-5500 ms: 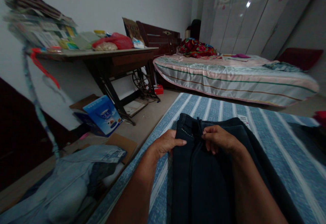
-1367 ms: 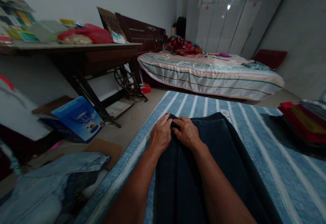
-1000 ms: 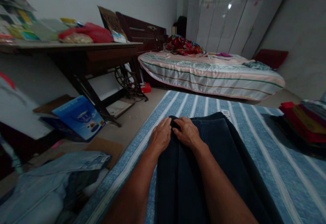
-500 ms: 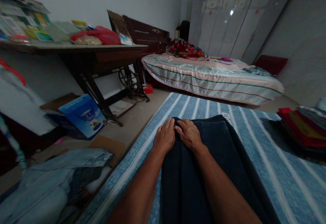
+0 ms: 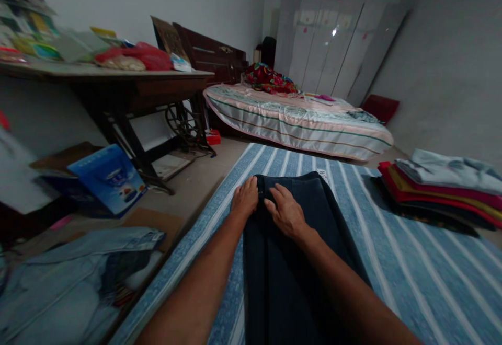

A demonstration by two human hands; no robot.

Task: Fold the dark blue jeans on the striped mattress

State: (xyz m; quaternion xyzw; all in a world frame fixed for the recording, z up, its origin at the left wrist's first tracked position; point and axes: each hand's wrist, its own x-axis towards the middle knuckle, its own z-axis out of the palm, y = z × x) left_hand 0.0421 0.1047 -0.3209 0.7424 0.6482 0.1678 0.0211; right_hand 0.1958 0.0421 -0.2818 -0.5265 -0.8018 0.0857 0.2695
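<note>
Dark blue jeans (image 5: 298, 266) lie lengthwise in front of me on a blue-and-white striped sheet (image 5: 376, 230), waistband at the far end. My left hand (image 5: 246, 196) is closed over the left corner of the waistband, its fingertips curled at the fabric edge. To its right, my right hand (image 5: 288, 211) rests on the upper part of the jeans with fingers stretched out and somewhat apart. A small white printed label (image 5: 322, 174) shows just past the waistband's right end.
A stack of folded clothes (image 5: 443, 193) sits at the right. Light blue denim clothes (image 5: 58, 287) are heaped at lower left, below a blue box (image 5: 112, 180). A sewing-machine table (image 5: 145, 81) stands left; a bed (image 5: 298, 120) and wardrobe (image 5: 325, 42) are behind.
My right hand has moved slightly apart from my left and its fingers have spread. My left hand stays at the waistband corner. The view has turned right, showing more of the folded stack.
</note>
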